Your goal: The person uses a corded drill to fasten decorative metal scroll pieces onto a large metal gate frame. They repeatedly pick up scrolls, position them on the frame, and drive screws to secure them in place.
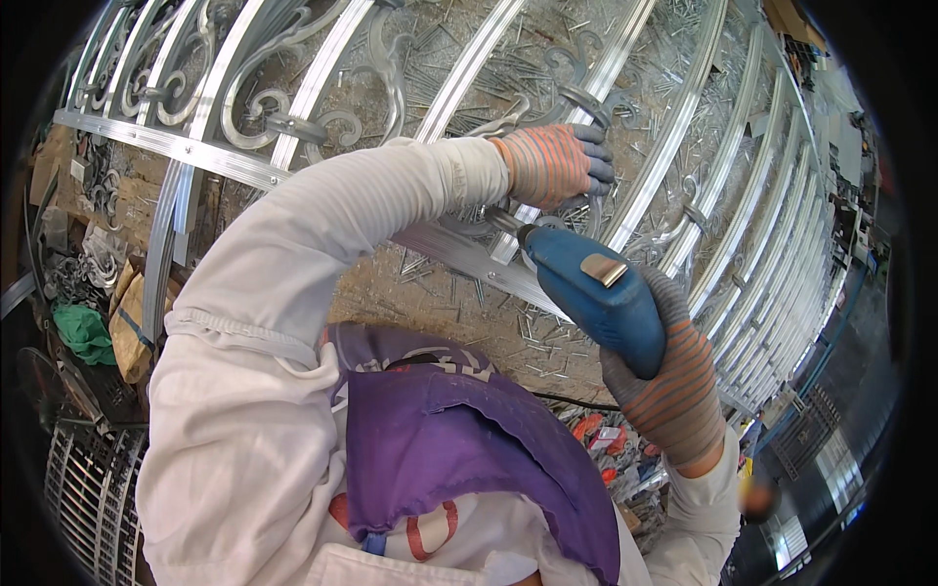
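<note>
My right hand [674, 376], in a grey and orange striped glove, grips a blue power drill [596, 293]. The drill's nose points up and left, close to the bottom rail [479, 269] of a silver metal railing panel. Just beyond the nose is my left hand [557, 166], in a matching glove. Its fingers curl over a grey scroll ornament set between the upright bars, which they mostly hide. Sleeve, hand and tool cover the exact spot where the nose meets the metal.
Thin metal pins lie scattered over the worktable [410, 303] under the panel. More upright bars [674, 127] stretch away to the right. A green bag [83, 332] and loose scroll pieces [93, 269] sit at left. A dark cord [576, 400] runs along the table's near edge.
</note>
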